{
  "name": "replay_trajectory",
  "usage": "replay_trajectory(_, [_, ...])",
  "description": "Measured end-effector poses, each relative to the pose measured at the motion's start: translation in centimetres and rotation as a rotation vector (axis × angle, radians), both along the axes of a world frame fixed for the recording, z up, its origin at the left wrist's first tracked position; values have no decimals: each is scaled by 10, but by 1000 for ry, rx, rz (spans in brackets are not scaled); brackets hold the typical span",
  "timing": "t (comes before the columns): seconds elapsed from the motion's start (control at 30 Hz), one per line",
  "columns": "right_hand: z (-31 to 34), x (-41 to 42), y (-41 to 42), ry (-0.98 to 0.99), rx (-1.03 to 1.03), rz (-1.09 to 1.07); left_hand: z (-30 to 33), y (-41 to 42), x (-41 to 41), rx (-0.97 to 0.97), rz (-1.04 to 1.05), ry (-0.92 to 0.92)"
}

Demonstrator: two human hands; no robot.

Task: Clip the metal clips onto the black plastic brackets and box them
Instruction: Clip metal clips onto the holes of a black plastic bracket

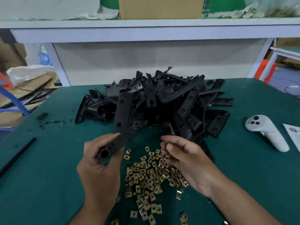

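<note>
Green felt-like matting covers the surface point(48, 184), soft and dull under hard parts. At twelve o'clock rises a tangled heap of black plastic brackets point(162, 101): long flat bars with round holes, matte and stiff, some curved or angled. At six o'clock spreads a loose scatter of metal clips point(146, 179), small squarish brass-coloured pieces, each folded and pierced by a hole, shiny where light catches them.

The left hand point(99, 169) holds one bracket point(121, 120) by its moulded round socket end, fingers curled round it, the bar slanting up and away toward the heap. The right hand point(183, 158), at about four o'clock from the bracket's held end, pinches a single clip point(165, 145) between thumb and fingertips, clamped tight, apart from the bracket.

A cardboard box point(160, 8) stands on the shelf at twelve o'clock, behind the heap; its inside cannot be seen. At three o'clock lies a white handheld controller point(266, 132) with dark buttons, and a printed sheet point(293, 135) beside it. At nine o'clock a thin black rod point(19, 155) lies on the matting, with black plastic crumbs point(52, 122) farther back.
</note>
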State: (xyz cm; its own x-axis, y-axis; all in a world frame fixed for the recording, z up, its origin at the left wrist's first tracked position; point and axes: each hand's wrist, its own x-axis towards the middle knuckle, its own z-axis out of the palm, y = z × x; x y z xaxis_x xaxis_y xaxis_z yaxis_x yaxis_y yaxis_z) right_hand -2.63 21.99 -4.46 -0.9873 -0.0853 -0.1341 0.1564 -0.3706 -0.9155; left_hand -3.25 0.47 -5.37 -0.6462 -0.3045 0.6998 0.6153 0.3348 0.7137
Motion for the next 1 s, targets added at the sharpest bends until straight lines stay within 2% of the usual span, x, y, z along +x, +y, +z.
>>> replay_trajectory(0.17, [1,1,0,21,15,-2,11,0,3,-221,170,89])
replay_trajectory(0.23, [0,1,0,51,47,13,8,2,4,-248,156,93])
replay_trajectory(0.4, [-7,1,-2,139,287,37,2,7,7,-368,121,139])
replay_trajectory(0.53, [-10,-1,-6,203,333,42,-2,4,4,-469,117,164])
replay_trajectory(0.7, [-15,-1,-6,267,426,67,-1,6,5,-478,79,169])
replay_trajectory(0.83, [-12,4,-7,340,498,3,0,7,6,-455,84,119])
replay_trajectory(0.93, [-8,9,-9,415,493,-40,0,6,6,-486,80,128])
replay_trajectory(1.0, [-2,11,-12,394,417,-36,-1,6,4,-520,54,169])
